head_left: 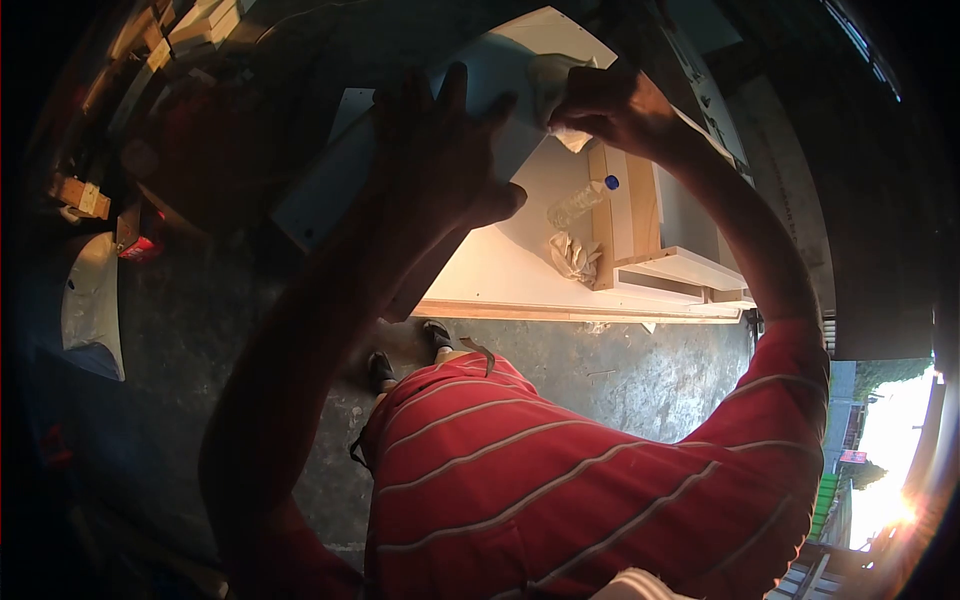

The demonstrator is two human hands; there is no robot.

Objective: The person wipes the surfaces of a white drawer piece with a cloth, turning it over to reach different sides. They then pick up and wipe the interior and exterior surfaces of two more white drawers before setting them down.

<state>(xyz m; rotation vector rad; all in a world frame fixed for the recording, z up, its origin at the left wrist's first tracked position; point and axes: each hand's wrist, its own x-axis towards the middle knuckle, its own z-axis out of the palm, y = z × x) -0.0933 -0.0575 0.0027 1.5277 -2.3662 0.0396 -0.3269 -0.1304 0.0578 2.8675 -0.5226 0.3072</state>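
My left hand (440, 150) lies with fingers spread against a pale flat panel (522, 140), which is tilted and mostly in shadow. Its thumb sticks out to the right. At the panel's right edge, my right hand (615, 108) has its fingers closed on a white cloth (553, 80), which bunches around and below the fingertips. The palm side of both hands is hidden. Below the right hand, a clear plastic bottle (577, 206) with a blue cap lies on the white work surface (490, 275). A crumpled pale cloth (574, 258) lies near the bottle.
A wooden-sided white cabinet frame (660, 265) stands on the right of the work surface. Wood pieces (205, 25) are stacked at upper left. A pale curved panel (92, 310) and a red object (140, 246) are on the left. Grey concrete floor (590, 385) shows below.
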